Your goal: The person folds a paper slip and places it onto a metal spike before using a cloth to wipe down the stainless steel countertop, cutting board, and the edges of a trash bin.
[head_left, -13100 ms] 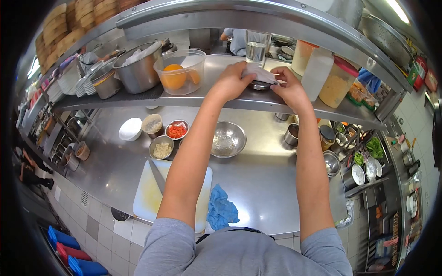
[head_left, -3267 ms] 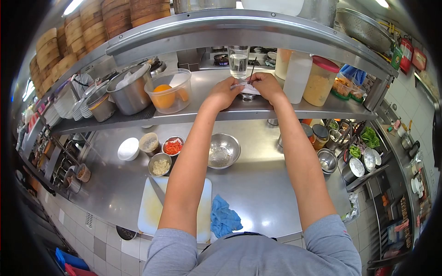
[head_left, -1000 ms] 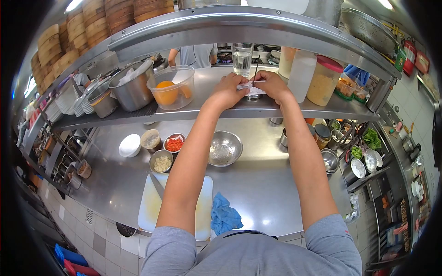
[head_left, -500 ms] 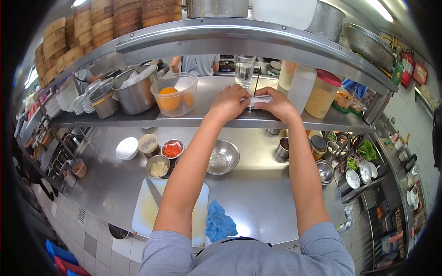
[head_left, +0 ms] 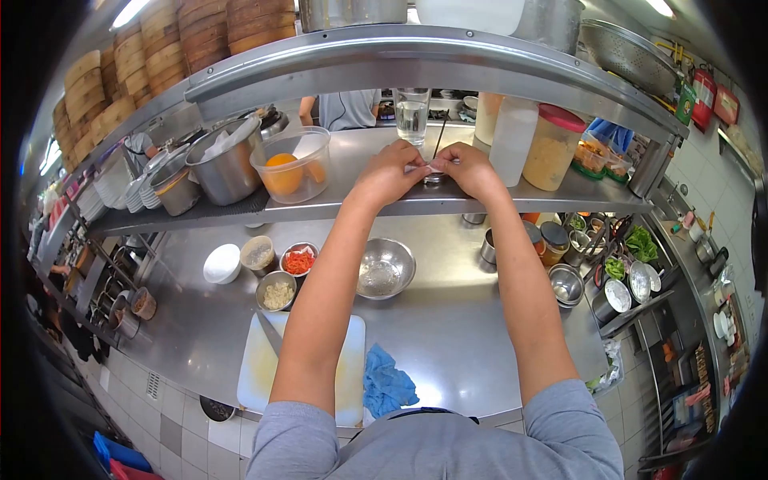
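Note:
On the steel shelf, both my hands meet over a small round metal base [head_left: 434, 180] with a thin upright rod [head_left: 441, 138], which looks like a bill spike. Closed at the fingertips, my left hand [head_left: 390, 172] pinches the left side of a small white piece of paper [head_left: 434, 168]. Opposite it, my right hand [head_left: 468, 170] pinches the paper's right side. My fingers cover most of the paper. Just behind them stands a glass of water [head_left: 411, 120]. A white container [head_left: 512, 142] is right of my right hand.
Left on the shelf, a clear tub [head_left: 316, 164] holds orange things beside a steel pot [head_left: 232, 164]. Below are a steel bowl [head_left: 398, 278], small bowls of chopped food, a cutting board [head_left: 260, 370] with a knife [head_left: 270, 332], and a blue cloth [head_left: 388, 380]. A person stands beyond the shelf.
My fingertips have come closer together, and less of the white paper shows between them. The metal base now shows beneath my hands. The whole view has shifted slightly.

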The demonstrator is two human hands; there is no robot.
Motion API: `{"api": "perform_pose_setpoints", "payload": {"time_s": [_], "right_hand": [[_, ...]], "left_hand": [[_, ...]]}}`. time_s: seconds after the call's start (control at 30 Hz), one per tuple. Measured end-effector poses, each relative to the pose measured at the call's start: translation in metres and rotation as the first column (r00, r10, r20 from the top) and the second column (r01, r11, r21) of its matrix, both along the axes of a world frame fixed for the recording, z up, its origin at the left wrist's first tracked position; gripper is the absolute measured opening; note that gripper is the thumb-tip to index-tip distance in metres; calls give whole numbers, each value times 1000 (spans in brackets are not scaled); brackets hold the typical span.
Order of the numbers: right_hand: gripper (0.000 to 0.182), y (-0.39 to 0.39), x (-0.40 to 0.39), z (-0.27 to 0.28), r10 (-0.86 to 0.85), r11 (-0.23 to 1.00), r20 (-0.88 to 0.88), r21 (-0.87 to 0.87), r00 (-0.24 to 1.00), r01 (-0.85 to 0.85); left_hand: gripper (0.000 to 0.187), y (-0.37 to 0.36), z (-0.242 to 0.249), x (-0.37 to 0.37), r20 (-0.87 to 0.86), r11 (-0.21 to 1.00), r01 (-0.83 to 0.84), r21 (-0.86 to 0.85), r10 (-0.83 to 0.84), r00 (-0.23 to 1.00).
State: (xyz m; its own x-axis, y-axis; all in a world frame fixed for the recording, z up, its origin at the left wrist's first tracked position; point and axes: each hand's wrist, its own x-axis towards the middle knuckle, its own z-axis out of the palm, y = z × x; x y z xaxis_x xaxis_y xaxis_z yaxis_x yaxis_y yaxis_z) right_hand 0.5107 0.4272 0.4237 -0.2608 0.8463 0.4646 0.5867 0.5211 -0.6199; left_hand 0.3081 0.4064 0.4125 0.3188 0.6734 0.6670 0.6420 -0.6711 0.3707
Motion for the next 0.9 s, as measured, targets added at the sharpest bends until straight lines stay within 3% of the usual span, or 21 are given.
{"api": "perform_pose_setpoints", "payload": {"time_s": [0.13,0.2,0.43,0.63,0.83,0.9], "right_hand": [[26,10,1,-7,0,1000,3,18,1000,0],[26,13,3,-10,118,992,-180,66,977,-108],[24,15,4,-12,55,994,-114,100,992,-44],[23,9,3,-3,29,997,-126,-68,992,-38],[26,13,6,-12,29,999,-142,17,989,-27],[27,2,6,-9,97,994,-100,65,990,-91]], "left_hand": [[23,12,-2,0,20,999,6,-54,-4,1000],[25,13,1,-1,36,995,10,-104,-6,999],[27,17,3,-1,90,984,4,-176,12,996],[31,14,8,1,145,963,30,-269,9,989],[31,27,0,-1,114,980,-10,-200,33,993],[30,22,7,0,127,948,12,-317,30,991]]}}
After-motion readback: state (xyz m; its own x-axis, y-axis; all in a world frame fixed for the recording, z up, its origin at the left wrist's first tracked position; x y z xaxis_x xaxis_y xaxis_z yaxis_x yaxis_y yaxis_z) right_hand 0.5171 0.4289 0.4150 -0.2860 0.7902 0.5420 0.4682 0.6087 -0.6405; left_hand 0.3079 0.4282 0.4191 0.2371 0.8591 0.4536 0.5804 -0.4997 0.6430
